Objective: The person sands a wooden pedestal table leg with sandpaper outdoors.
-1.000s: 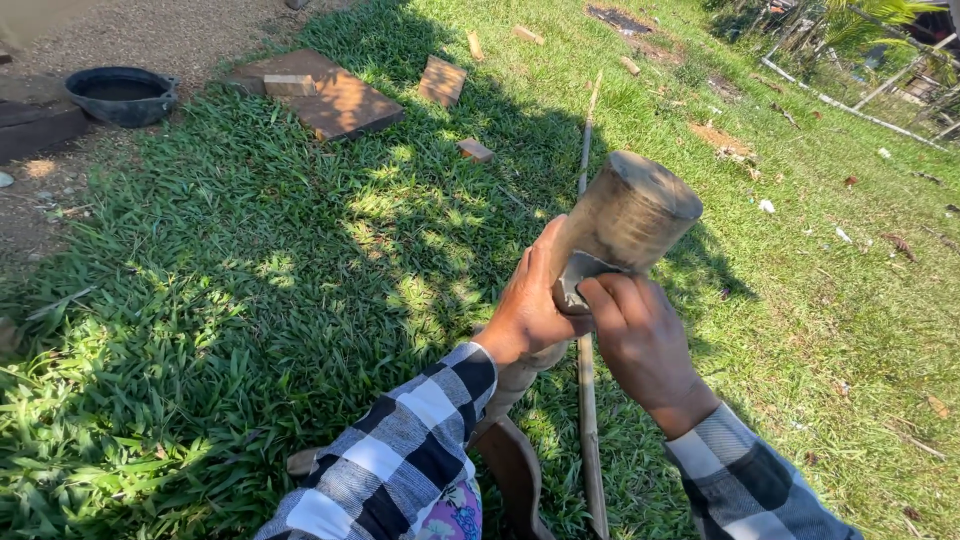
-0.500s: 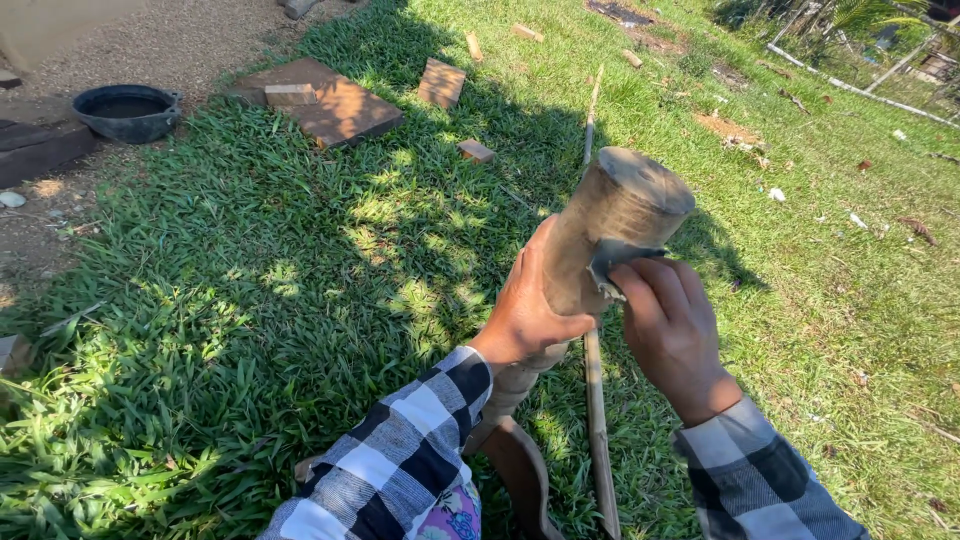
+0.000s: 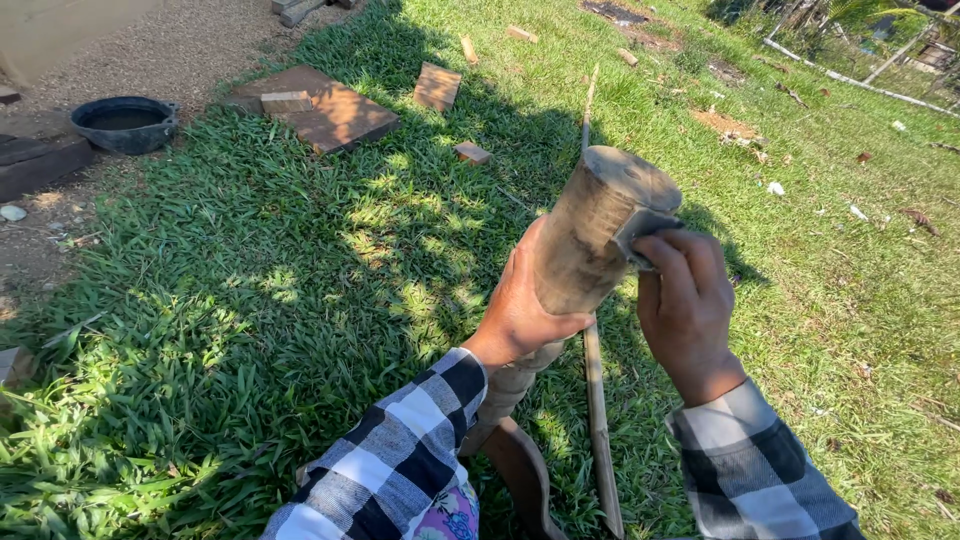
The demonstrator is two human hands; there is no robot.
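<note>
A thick pale-brown wooden post [image 3: 595, 225] tilts up from near my body, its rounded flat end pointing away from me. My left hand [image 3: 522, 305] wraps around the post's shaft from the left. My right hand [image 3: 685, 305] presses a small grey piece of sandpaper [image 3: 640, 232] against the post's right side, just below its top edge. Both sleeves are black-and-white check. The post's lower part narrows into turned rings near my left cuff.
A long thin wooden stick [image 3: 597, 380] lies on the grass under the post. Flat wooden boards [image 3: 325, 110] and small offcuts [image 3: 472, 152] lie ahead on the grass. A black round basin [image 3: 124, 122] sits on gravel at far left. A curved brown wooden piece [image 3: 525, 475] is near my lap.
My right hand has slid from the post's underside near the left hand up to its right side by the top edge. The left hand keeps its grip.
</note>
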